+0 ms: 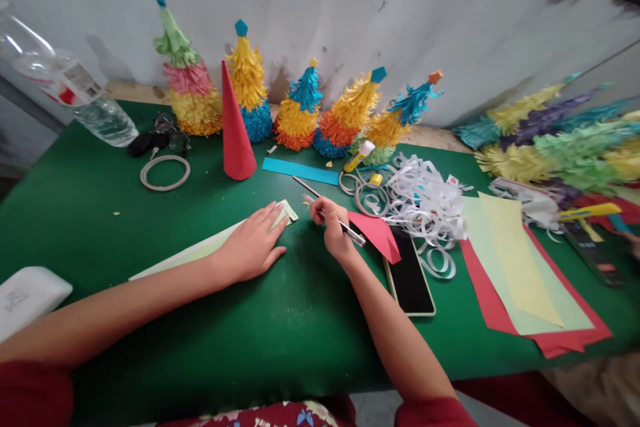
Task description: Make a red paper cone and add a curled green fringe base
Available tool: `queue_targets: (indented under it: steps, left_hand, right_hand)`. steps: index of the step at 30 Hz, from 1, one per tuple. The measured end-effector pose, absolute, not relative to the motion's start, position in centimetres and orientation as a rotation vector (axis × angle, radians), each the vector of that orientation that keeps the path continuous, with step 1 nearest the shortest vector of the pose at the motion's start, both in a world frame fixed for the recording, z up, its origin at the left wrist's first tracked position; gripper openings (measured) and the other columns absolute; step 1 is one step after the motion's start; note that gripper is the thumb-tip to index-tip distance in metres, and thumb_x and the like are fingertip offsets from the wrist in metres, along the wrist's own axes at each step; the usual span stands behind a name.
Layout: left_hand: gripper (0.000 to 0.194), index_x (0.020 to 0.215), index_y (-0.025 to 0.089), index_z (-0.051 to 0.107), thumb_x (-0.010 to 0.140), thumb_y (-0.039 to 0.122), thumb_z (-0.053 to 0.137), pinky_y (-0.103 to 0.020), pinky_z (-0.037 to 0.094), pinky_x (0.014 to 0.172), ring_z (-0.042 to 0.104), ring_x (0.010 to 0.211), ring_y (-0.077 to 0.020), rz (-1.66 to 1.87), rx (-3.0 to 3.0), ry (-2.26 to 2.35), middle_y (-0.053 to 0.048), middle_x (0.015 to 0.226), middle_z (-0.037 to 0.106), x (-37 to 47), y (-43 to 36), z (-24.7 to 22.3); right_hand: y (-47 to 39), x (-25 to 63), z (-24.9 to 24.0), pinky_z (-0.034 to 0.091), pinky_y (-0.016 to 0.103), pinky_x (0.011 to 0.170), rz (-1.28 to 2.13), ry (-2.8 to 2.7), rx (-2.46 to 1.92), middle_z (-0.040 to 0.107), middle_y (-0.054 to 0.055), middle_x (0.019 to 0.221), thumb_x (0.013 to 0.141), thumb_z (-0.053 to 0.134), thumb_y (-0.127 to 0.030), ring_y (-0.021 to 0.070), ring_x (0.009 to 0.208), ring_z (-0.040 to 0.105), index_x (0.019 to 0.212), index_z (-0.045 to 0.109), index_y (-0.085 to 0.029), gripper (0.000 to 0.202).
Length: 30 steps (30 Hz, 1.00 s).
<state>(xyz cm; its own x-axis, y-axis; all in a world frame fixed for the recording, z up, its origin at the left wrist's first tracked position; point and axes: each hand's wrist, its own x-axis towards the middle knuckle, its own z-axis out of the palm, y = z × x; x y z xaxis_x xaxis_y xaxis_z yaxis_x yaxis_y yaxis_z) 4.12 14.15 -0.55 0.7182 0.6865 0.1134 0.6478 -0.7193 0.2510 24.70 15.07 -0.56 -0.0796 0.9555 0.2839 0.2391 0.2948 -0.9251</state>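
My left hand (255,243) lies flat, fingers stretched out, over a long pale green folded paper (200,251) on the table. The paper's folded end shows just beyond the fingertips. My right hand (333,220) is closed round a slim silver tool that looks like a craft knife (354,233), its back end sticking out below the fist. A thin dark rod (306,187) points out past the fingers; whether it belongs to the same tool I cannot tell. Beside the right hand lie a red paper piece (377,233) and a phone (411,273).
Fringed paper trees (297,110) and a red cone (237,133) stand along the wall. A blue strip (300,171), glue stick (359,156), white paper curls (425,197), stacked paper sheets (520,267), tape ring (165,173), keys (160,137) and bottle (75,80) surround the hands.
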Motion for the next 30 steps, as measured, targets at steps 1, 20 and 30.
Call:
queue_targets:
  steps: [1, 20, 30]
  left_hand:
    - [0.058, 0.141, 0.009, 0.038, 0.092, 0.038, 0.045, -0.046, 0.028, 0.112, 0.025, 0.141, -0.0323, 0.268, 2.728, 1.117, -0.019, 0.152, 0.029, 4.2, 13.7, -0.7]
    - [0.052, 0.127, -0.007, 0.051, 0.089, 0.029, 0.044, -0.043, 0.037, 0.109, 0.043, 0.131, -0.0340, 0.514, 2.822, 1.148, -0.027, 0.133, 0.053, 4.4, 14.1, -2.0]
    - [0.053, 0.128, -0.007, 0.050, 0.091, 0.031, 0.042, -0.041, 0.034, 0.111, 0.042, 0.132, -0.0324, 0.482, 2.842, 1.166, -0.025, 0.134, 0.052, 4.5, 14.2, -2.0]
  right_hand:
    - [15.0, 24.5, -0.7, 0.030, 0.028, 0.054, 0.912, -1.535, -1.152, 0.041, -0.002, 0.057, 0.093, 0.027, -0.060, 0.0124, 0.052, 0.037, 0.069, 0.051, -0.020, 0.053]
    - [15.1, 22.5, -1.4, 0.034, 0.027, 0.060, 0.573, -2.156, -1.121, 0.044, 0.000, 0.066, 0.097, 0.032, -0.027, 0.0142, 0.060, 0.042, 0.072, 0.042, -0.021, 0.028]
    - [15.0, 22.1, -1.4, 0.036, 0.027, 0.060, 0.465, -2.255, -1.177, 0.047, 0.002, 0.066, 0.096, 0.033, -0.024, 0.0150, 0.060, 0.043, 0.070, 0.040, -0.021, 0.027]
